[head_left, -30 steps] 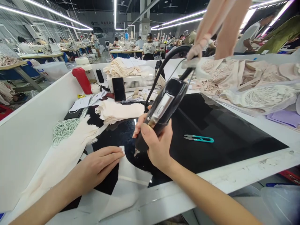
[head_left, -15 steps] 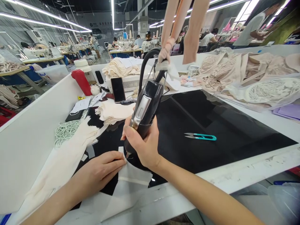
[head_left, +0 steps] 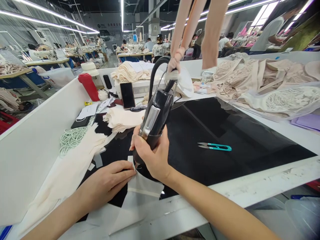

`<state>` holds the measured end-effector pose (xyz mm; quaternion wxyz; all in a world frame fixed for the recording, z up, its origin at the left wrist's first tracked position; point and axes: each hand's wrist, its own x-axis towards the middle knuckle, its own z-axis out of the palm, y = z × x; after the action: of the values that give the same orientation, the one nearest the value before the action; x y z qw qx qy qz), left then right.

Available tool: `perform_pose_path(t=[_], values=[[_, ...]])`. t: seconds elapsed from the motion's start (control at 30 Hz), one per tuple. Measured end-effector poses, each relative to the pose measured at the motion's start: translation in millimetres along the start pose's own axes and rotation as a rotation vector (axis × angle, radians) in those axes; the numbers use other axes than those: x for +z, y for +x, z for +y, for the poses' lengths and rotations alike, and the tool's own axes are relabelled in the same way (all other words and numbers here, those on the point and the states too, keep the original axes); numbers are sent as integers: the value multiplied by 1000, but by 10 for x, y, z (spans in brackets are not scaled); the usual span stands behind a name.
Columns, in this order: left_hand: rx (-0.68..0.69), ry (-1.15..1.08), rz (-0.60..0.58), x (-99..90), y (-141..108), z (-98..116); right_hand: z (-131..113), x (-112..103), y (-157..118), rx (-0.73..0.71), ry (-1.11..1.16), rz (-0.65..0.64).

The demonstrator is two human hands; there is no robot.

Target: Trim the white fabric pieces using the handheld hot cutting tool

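Observation:
My right hand (head_left: 156,158) is wrapped round a black corded hand tool (head_left: 161,105) with a silver lever on its side. The tool leans, its narrow metal tip down at the edge of a pale fabric piece (head_left: 143,183). My left hand (head_left: 110,181) lies low over that piece, fingers together and fingertips gripping its edge right beside the tip. Whether the tip touches the cloth is hard to see. The fabric extends over the front edge of the black work surface (head_left: 190,156). Knotted beige cloth strips (head_left: 176,58) hang from above at the tool's cord end.
Teal thread snips (head_left: 217,147) lie to the right. Cream fabric pieces (head_left: 122,118), a phone (head_left: 127,95) and green cord (head_left: 72,136) are at the left. Beige garments (head_left: 262,73) are heaped at the back right. A white side wall (head_left: 37,140) borders the table. People work beyond.
The view has shifted slightly. Both hands keep their grip, and the tool tip stays beside my left fingertips at the fabric edge.

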<state>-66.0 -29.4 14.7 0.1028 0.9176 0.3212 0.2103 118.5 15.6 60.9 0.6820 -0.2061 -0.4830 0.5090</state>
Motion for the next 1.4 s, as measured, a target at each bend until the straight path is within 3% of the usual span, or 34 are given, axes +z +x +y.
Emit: perform_pose_path(t=[0.4, 0.6, 0.77, 0.97, 1.1, 1.17, 1.23, 1.3, 1.4], values=[[-70, -7, 19, -33, -45, -58, -67, -162, 34, -66, -8, 7], [-243, 62, 21, -68, 5, -155, -122, -364, 59, -129, -168, 8], [-231, 92, -49, -30, 87, -203, -253, -578, 149, -176, -355, -37], [-237, 80, -92, -129, 206, -140, -485, -832, 252, -363, -925, 3], [-282, 47, -19, -287, 316, -37, -613, -933, 126, -647, -811, 232], [-289, -6, 63, -372, 405, 50, -629, -950, 27, -787, -722, 170], [-257, -59, 139, -444, 511, 155, -579, -938, -46, -696, -698, -85], [-207, -108, 180, -499, 619, 262, -460, -895, -62, -306, -650, -319], [-127, -171, 217, -557, 753, 401, -233, -786, -5, 289, -309, -462]])
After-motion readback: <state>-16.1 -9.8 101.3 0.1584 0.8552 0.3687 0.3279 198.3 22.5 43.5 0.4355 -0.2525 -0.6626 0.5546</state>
